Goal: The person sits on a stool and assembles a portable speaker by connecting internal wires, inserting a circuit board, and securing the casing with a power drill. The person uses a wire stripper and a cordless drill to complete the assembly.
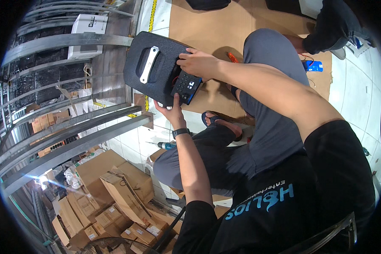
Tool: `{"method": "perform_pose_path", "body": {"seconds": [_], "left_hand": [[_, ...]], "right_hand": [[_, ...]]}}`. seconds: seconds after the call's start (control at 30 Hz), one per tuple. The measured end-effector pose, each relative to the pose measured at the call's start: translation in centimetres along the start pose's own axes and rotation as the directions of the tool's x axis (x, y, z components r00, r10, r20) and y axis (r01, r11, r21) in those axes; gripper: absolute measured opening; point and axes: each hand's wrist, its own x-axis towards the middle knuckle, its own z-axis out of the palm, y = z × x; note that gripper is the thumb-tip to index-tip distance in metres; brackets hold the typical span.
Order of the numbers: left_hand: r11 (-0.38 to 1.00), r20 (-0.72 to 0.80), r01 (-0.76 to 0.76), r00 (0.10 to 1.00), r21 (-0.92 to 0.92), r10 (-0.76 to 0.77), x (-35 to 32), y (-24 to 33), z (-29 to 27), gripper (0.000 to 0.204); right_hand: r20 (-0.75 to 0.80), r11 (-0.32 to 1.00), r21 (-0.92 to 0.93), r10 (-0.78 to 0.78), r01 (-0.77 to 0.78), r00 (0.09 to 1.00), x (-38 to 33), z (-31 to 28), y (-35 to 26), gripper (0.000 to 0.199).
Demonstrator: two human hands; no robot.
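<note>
A black box with a rough finish, apparently a speaker cabinet [135, 63], has a white carry handle [149, 64] set in a recess. At its near right edge sits a black control panel [185, 86] with rows of small buttons or knobs, a small lit display and a blue edge. My left hand [172, 115] grips the panel's near corner, thumb on top and the other fingers partly hidden beneath. Across the far end of the panel lies my right hand [199, 64], its fingers bent at the cabinet's edge; some fingertips are hidden.
Metal shelving [67, 40] stands along the left, with a white box [88, 26] on it. Cardboard boxes [114, 190] are piled at lower left. Nearby lie a cordless drill [167, 145], an orange-handled tool [232, 57] and a blue pack [313, 66]. Another person's leg [332, 25] is at upper right.
</note>
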Motion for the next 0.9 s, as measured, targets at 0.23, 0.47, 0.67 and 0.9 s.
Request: {"method": "perform_pose_path", "body": {"seconds": [0.23, 0.47, 0.67, 0.9], "left_hand": [[1.0, 0.0, 0.022, 1.0, -0.02, -0.022, -0.2, 0.4, 0.1, 0.106], [1.0, 0.007, -0.001, 1.0, 0.008, 0.001, 0.0, 0.0, -0.1, 0.105], [0.999, -0.021, -0.025, 0.999, 0.047, 0.026, -0.3, 0.1, 0.0, 0.105], [0.585, 0.191, -0.562, 0.796, 0.585, 0.574, -2.6, 1.5, 0.3, 0.105]], "right_hand": [[-0.039, 1.0, 0.01, -0.012, 0.012, 0.999, -0.3, -0.1, 0.1, 0.048], [-0.037, 1.0, -0.01, -0.007, 0.007, 0.999, -0.3, 0.2, 0.0, 0.045], [-0.082, 0.999, -0.032, -0.005, 0.002, 0.997, 0.0, 0.9, 0.0, 0.042], [-0.022, 1.0, 0.003, -0.022, 0.022, 1.0, 0.2, 0.4, 0.2, 0.045]]}}
